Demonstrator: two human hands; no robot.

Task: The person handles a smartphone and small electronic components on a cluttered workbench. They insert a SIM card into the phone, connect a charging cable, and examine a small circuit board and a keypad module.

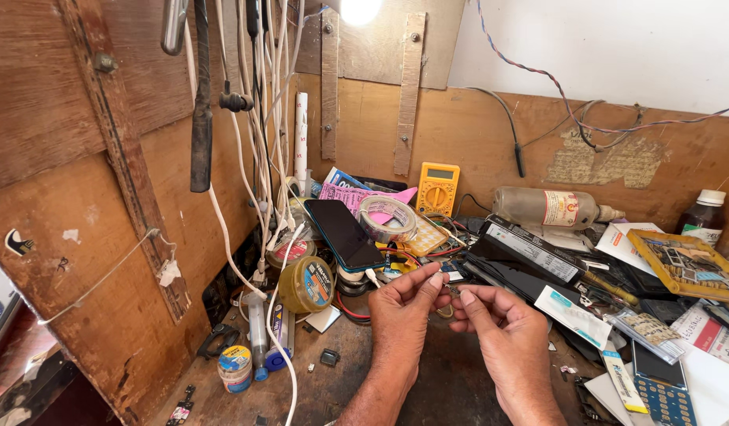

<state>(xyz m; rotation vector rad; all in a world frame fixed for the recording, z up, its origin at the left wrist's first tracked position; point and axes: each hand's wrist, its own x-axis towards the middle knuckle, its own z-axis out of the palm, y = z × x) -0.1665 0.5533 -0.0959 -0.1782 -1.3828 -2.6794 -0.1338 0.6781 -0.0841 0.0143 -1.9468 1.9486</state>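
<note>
Both hands meet over the middle of the cluttered wooden workbench (428,386), near its front edge. The left hand (402,314) has its fingers curled, thumb and forefinger pinched together at the tips. The right hand (502,331) mirrors it, its fingertips closed in a pinch and touching those of the left. Between the 2 pinches sits a tiny dark part (448,298), too small to identify; which hand actually grips it cannot be told.

Just behind the hands lies a black smartphone (345,233), tilted and propped on other clutter, its screen dark. Beside it to the right rests a roll of pale adhesive tape (386,218) on a pink paper sheet (357,196). A yellow digital multimeter (438,188) leans against the wooden back wall. Further right along the back edge, a clear plastic bottle (542,207) lies on its side, and a dark brown bottle with a white cap (704,216) stands near the back right corner.

Toward the left side, a round yellow tin (305,285) sits tilted near the phone. A small round jar with a blue label (235,368) stands near the front left corner, beside a syringe (258,335). White cables (250,142) hang down the left wooden panel. A long black rectangular box (530,251) lies right of the hands.
</note>
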